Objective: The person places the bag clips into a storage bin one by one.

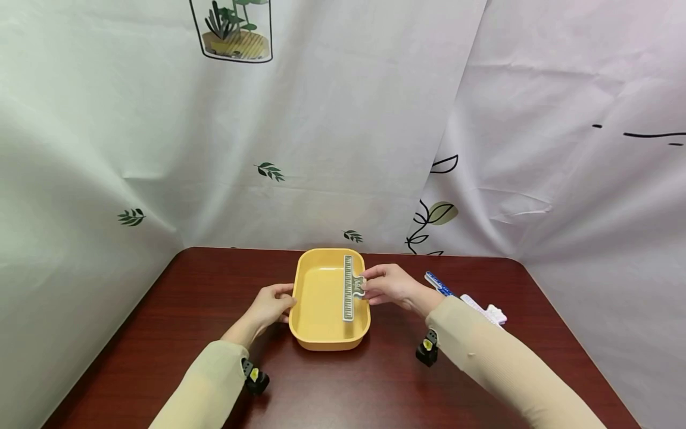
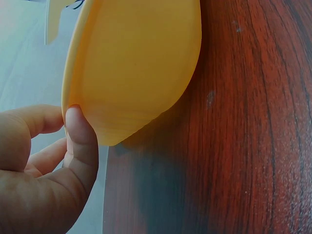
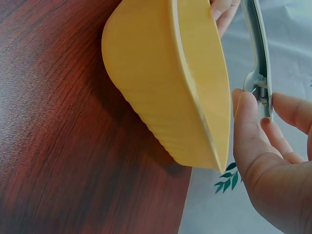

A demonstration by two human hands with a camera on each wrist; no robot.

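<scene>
A yellow plastic basin [image 1: 328,345] with rounded corners stands on the table in the head view. My left hand [image 1: 268,308] is at its left side. In the left wrist view the thumb [image 2: 80,134] and a finger pinch the rim between them. My right hand [image 1: 393,287], at the basin's right side, grips a long grey clip [image 1: 348,292] by its shaped handle. The clip's ruler-marked bar hangs over the right part of the basin. Seen from the right wrist, the thumb [image 3: 247,117] and fingers press the clip's handles from opposite sides, above the rim.
To the right lie a blue clip [image 1: 439,284] and a white-and-pink clip [image 1: 494,314], partly hidden by the right sleeve [image 1: 482,357]. Dark red wood-grain covers the table [image 1: 343,393]. White printed cloth [image 1: 343,149] hangs behind it and along both sides.
</scene>
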